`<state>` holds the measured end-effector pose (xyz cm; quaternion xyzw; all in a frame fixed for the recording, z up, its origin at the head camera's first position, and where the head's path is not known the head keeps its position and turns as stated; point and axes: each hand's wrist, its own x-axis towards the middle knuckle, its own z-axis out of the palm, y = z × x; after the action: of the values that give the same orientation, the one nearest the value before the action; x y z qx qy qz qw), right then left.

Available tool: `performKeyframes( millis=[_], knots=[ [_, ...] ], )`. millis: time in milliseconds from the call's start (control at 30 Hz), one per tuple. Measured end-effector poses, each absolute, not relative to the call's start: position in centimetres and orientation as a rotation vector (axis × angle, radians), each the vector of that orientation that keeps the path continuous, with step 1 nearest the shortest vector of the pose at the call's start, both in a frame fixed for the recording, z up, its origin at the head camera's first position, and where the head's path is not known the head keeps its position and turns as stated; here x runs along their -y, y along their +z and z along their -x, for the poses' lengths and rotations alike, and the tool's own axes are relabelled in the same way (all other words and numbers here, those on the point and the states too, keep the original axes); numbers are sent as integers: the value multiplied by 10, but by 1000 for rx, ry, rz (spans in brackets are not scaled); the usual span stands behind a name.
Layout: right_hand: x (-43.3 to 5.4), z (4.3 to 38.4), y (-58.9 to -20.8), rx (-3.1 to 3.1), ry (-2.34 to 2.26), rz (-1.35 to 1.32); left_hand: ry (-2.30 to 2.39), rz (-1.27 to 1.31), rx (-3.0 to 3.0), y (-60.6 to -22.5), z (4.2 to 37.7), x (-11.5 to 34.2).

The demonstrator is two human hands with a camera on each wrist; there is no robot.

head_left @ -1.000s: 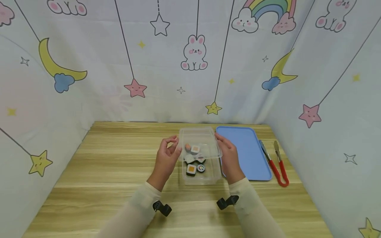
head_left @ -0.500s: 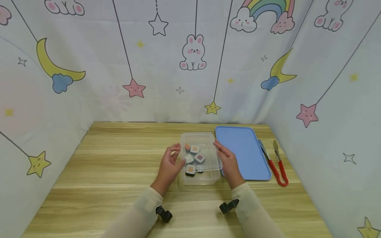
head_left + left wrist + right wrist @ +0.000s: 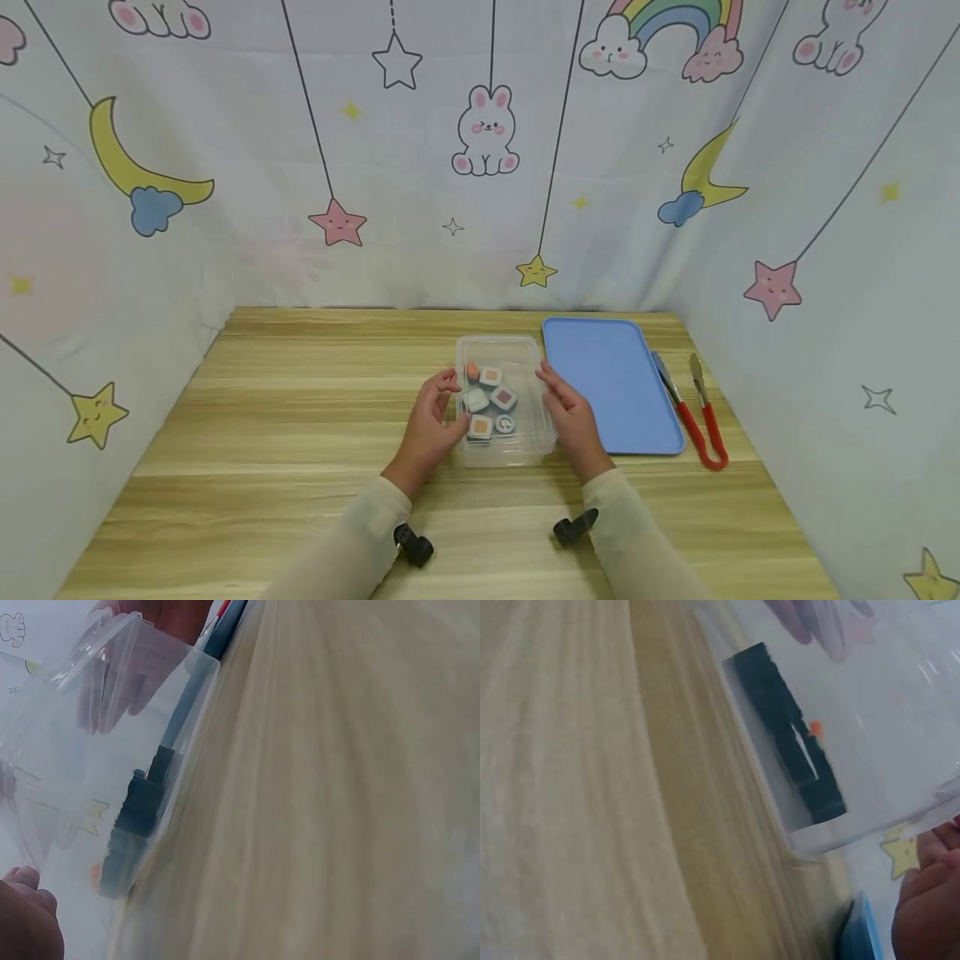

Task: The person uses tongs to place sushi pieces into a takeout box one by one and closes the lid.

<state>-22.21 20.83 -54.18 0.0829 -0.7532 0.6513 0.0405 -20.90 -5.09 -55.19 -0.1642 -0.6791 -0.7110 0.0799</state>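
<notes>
A clear plastic box (image 3: 510,459) stands on the wooden table with several toy sushi pieces (image 3: 503,398) inside. Over its top lies a clear lid (image 3: 498,343), between both hands. My left hand (image 3: 427,429) holds the lid's left side, thumb near the front and fingers farther back. On the opposite side my right hand (image 3: 573,421) holds the lid's right edge. Dark sides of the sushi show through the box wall (image 3: 817,844) in the right wrist view. Whether the lid sits flush on the rim cannot be made out.
A blue tray (image 3: 626,392) lies just right of the box, close to my right hand. Beyond it are tongs (image 3: 705,425) with red handles, spread apart. A patterned curtain (image 3: 420,167) stands behind the wooden table (image 3: 300,400) and along its sides.
The lid has come down and toward me, from tilted above the far part of the box to lying over its top. Both hands have moved with it.
</notes>
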Motion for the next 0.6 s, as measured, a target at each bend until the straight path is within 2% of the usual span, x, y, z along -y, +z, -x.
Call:
performKeyframes(
  millis=[300,600],
  knots=[
    [-212,221,-546,2355,1954,-282,-1875,513,2344,-548,206,55],
    [-211,224,-527,2527,1777,-280,-1731,501,2556,-535,204,58]
  ],
)
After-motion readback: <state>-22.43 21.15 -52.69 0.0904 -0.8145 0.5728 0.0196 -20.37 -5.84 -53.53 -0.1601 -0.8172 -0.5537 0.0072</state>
